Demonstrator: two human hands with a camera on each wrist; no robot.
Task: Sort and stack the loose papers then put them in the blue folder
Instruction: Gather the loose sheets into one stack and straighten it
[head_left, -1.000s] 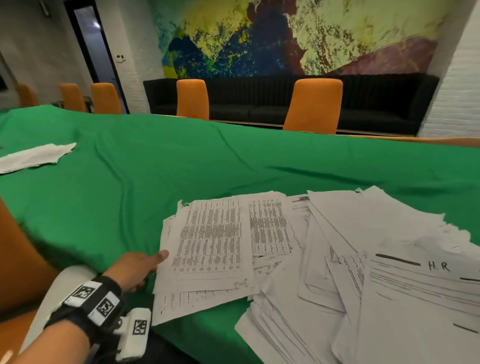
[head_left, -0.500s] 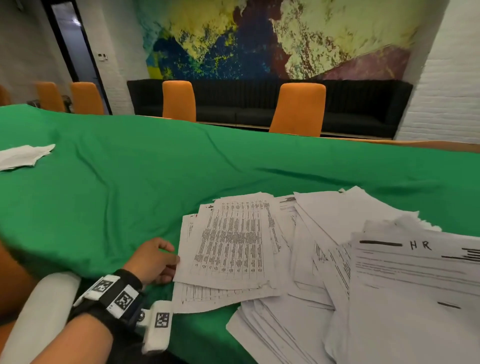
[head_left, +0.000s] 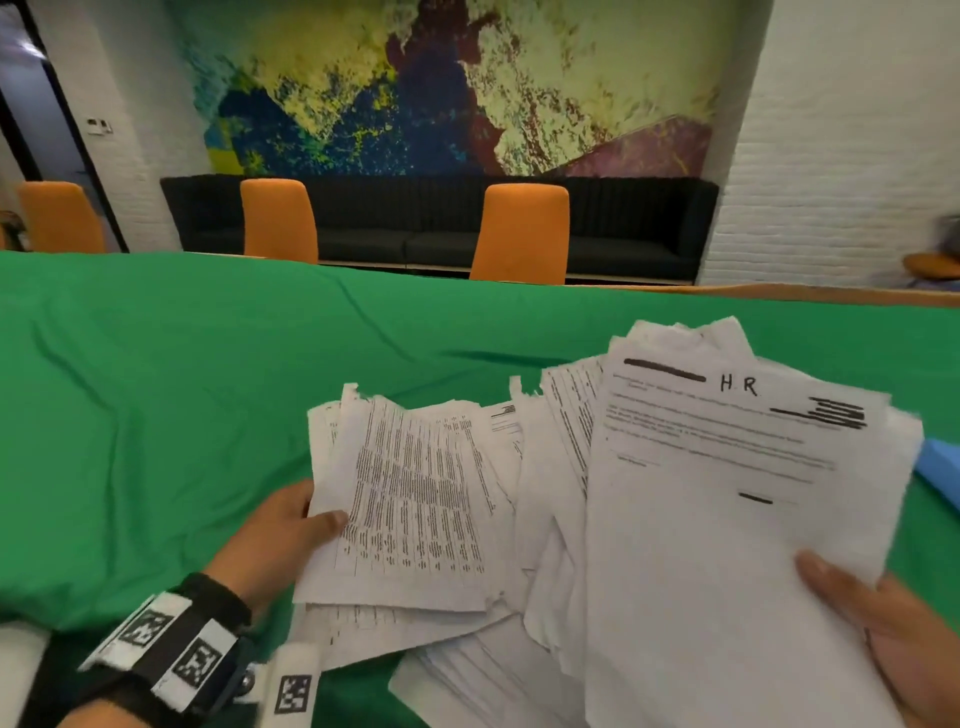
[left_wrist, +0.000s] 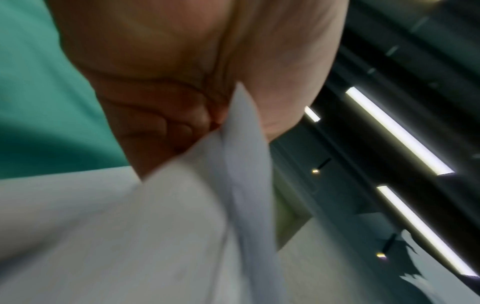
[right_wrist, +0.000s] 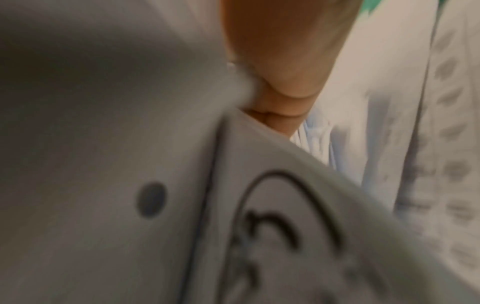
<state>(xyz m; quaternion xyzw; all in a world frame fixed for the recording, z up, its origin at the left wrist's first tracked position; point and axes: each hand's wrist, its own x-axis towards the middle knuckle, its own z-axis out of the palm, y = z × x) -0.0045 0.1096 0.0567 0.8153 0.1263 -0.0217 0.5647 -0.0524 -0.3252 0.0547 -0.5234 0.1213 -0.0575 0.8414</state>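
On the green cloth (head_left: 182, 415), at about 6 o'clock in the head view, lie the loose papers (head_left: 545, 519) in a messy fan. The left hand (head_left: 275, 540) pinches the edge of the table sheets (head_left: 415, 499) at 7 o'clock, thumb on top. The right hand (head_left: 883, 623), at 4 o'clock, grips the HR pile (head_left: 727, 519) by its near corner, thumb on top too. A bit of the blue folder (head_left: 935, 473) peeks out at 3 o'clock, just beside that pile.

I think the step now is bringing the two bunches together. To do it well, both hands should hold tight but not crush, slide the bunches into one pile, then tap the edges on the table so they line up. Torn edges may catch, so go slow.

A second ago the left hand only touched the sheets lying flat. Now it has lifted them, and the right hand has come into view.
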